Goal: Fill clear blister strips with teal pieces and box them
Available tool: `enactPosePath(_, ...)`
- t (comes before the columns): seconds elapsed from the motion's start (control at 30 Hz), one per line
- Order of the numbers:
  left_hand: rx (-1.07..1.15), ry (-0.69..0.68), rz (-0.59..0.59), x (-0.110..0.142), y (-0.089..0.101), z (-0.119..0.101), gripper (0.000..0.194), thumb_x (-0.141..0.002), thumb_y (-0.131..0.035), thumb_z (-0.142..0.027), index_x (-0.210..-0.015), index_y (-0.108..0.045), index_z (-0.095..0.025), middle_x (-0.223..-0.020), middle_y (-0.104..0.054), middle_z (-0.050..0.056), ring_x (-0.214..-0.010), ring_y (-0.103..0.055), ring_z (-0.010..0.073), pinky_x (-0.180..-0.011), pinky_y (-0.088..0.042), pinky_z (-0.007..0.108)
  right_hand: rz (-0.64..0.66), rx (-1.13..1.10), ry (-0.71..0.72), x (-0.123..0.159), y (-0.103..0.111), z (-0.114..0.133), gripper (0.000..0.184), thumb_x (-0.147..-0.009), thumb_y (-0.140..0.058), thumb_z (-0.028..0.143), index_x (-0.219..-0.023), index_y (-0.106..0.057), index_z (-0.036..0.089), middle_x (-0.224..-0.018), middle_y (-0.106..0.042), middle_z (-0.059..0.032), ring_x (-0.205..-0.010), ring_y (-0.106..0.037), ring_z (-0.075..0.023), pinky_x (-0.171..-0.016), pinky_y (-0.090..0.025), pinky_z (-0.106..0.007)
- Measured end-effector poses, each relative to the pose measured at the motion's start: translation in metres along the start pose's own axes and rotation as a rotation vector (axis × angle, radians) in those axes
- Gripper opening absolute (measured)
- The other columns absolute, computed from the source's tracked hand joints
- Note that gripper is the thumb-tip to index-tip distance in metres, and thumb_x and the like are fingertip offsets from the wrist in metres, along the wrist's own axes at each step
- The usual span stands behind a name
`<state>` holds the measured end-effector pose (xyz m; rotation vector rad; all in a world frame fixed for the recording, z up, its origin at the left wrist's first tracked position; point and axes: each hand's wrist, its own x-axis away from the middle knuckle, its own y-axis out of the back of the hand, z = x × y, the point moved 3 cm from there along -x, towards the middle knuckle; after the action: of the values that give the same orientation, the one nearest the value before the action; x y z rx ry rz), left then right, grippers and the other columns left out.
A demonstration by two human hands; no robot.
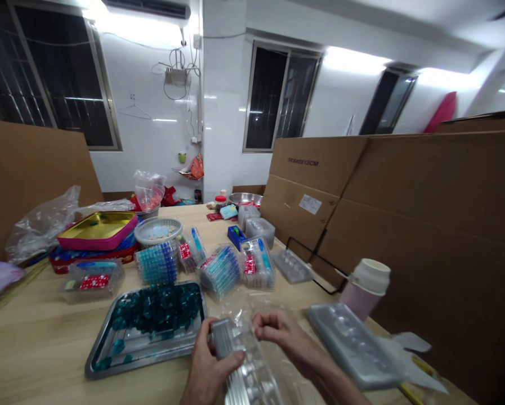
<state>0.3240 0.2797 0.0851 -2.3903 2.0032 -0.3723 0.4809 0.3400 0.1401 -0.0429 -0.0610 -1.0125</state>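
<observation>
My left hand (212, 363) is wrapped round a stack of clear plastic blister trays (246, 360), its thumb lying across the top. Thin clear plastic film, seemingly a bag (239, 309), surrounds the far end of the stack. At the stack's right side, the fingers of my right hand (277, 332) are curled in a pinch on this film. A metal tray (151, 360) of dark teal gem-like pieces (159, 306) lies just left of my hands. Another pile of clear blister trays (357, 349) rests to the right.
Filled clear packs (220, 273) with blue pens stand behind the metal tray. A pink tin (100, 230) and a white basket (157, 229) are at the left. A pink bottle (364, 289), a black wire frame (315, 270) and tall cardboard (425, 225) line the right side.
</observation>
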Motion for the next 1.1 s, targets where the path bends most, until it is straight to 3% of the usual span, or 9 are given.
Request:
enactPosePath(0.17, -0.014, 0.008, -0.064, -0.005, 0.004, 0.005, 0.071, -0.049, -0.080, -0.035, -0.109, -0.046, -0.018, -0.103, -0.063, 0.010, -0.080, -0.063, 0.0213, -0.066, -0.050, 0.025, -0.126, 0.442, 0.006, -0.015, 0.052, 0.022, 0.014, -0.064, -0.056, 0.026, -0.054, -0.052, 0.017, -0.052, -0.044, 0.0046, -0.053, -0.037, -0.0106, -0.053, -0.024, -0.024)
enactPosePath(0.27, -0.021, 0.012, -0.076, -0.008, 0.004, 0.008, 0.074, -0.048, -0.081, -0.035, -0.110, -0.045, -0.017, -0.104, -0.063, 0.011, -0.079, -0.063, 0.0220, -0.065, -0.051, 0.027, -0.194, 0.651, 0.051, -0.025, 0.051, 0.024, 0.019, -0.063, -0.062, 0.031, -0.054, -0.054, 0.016, -0.054, -0.049, 0.0020, -0.056, -0.043, -0.0133, -0.055, -0.029, -0.026)
enactPosePath(0.4, 0.002, 0.017, -0.060, -0.009, 0.001, 0.007, 0.074, -0.050, -0.080, -0.033, -0.112, -0.044, -0.017, -0.102, -0.064, 0.012, -0.079, -0.063, 0.0223, -0.064, -0.051, 0.026, 0.023, 0.433, 0.074, -0.027, 0.008, 0.009, 0.021, -0.064, -0.066, 0.035, -0.064, -0.062, 0.014, -0.067, -0.058, -0.0014, -0.068, -0.051, -0.0161, -0.065, -0.036, -0.027)
enactPosePath(0.5, 0.013, 0.004, -0.051, -0.010, 0.001, 0.007, 0.073, -0.049, -0.081, -0.031, -0.111, -0.045, -0.017, -0.101, -0.065, 0.011, -0.079, -0.064, 0.0216, -0.065, -0.051, 0.025, 0.160, 0.176, -0.003, -0.025, -0.018, -0.003, 0.023, -0.060, -0.071, 0.035, -0.063, -0.063, 0.014, -0.065, -0.055, 0.0005, -0.065, -0.048, -0.0134, -0.062, -0.034, -0.025)
enactPosePath(0.63, 0.042, -0.012, -0.055, -0.010, 0.001, 0.008, 0.075, -0.047, -0.082, -0.035, -0.110, -0.046, -0.017, -0.098, -0.066, 0.010, -0.078, -0.064, 0.0223, -0.065, -0.050, 0.025, 0.197, -0.034, -0.071, -0.022, -0.026, -0.009, 0.023, -0.058, -0.073, 0.032, -0.060, -0.060, 0.013, -0.061, -0.051, 0.0025, -0.059, -0.043, -0.0102, -0.055, -0.027, -0.023)
enactPosePath(0.8, 0.009, 0.007, -0.079, -0.008, 0.000, 0.006, 0.074, -0.048, -0.082, -0.032, -0.111, -0.046, -0.017, -0.102, -0.066, 0.011, -0.081, -0.064, 0.0229, -0.066, -0.051, 0.026, 0.169, -0.052, -0.061, -0.018, -0.024, -0.010, 0.019, -0.058, -0.070, 0.027, -0.059, -0.059, 0.012, -0.060, -0.051, 0.0022, -0.059, -0.042, -0.0100, -0.058, -0.027, -0.023)
enactPosePath(0.9, 0.023, 0.022, -0.084, -0.007, 0.002, 0.006, 0.075, -0.048, -0.082, -0.033, -0.112, -0.047, -0.017, -0.100, -0.066, 0.011, -0.081, -0.064, 0.0230, -0.067, -0.051, 0.026, 0.124, -0.001, -0.055, -0.017, -0.011, -0.006, 0.013, -0.059, -0.066, 0.024, -0.060, -0.058, 0.013, -0.059, -0.052, 0.0025, -0.060, -0.043, -0.0104, -0.060, -0.029, -0.023)
enactPosePath(1.1, 0.024, 0.055, -0.118, -0.006, 0.008, 0.006, 0.077, -0.047, -0.083, -0.039, -0.112, -0.049, -0.018, -0.084, -0.068, 0.007, -0.077, -0.065, 0.0235, -0.067, -0.050, 0.028, -0.107, 0.429, 0.019, -0.030, 0.049, 0.015, 0.015, -0.064, -0.059, 0.027, -0.055, -0.053, 0.016, -0.052, -0.044, 0.0047, -0.053, -0.037, -0.0102, -0.051, -0.025, -0.024)
